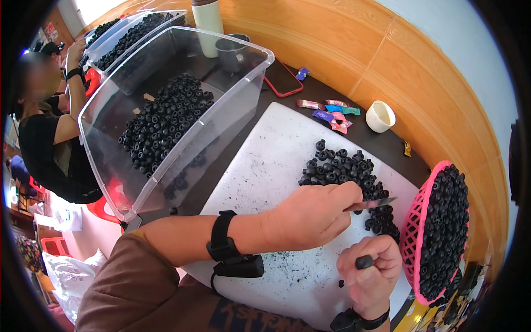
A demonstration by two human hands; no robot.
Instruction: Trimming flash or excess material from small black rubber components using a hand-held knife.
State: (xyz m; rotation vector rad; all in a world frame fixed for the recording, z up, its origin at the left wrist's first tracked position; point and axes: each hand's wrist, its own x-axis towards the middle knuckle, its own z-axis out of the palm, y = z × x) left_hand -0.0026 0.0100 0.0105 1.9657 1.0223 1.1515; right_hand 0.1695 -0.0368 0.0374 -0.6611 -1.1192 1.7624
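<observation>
My left hand (312,217) is closed around a small knife (379,203), its short blade pointing right over a heap of small black round parts (345,169) on the white board (249,166). Those parts look like rubber plugs, several with a hole in one end. Just below the blade, my right hand (369,271) pinches a single black plug (364,262) between thumb and fingers, its end facing up. Blade and plug are apart. Black crumbs are scattered over the board, and a tiny black piece (341,283) lies beside my right hand.
A pink basket (412,232) heaped with black plugs stands tilted at the right. To the left is a clear plastic bin (221,119) partly filled with plugs. Behind the board are wrapped sweets (334,113), a white cup (380,116) and a red-edged phone (285,83). Another person (52,133) sits far left.
</observation>
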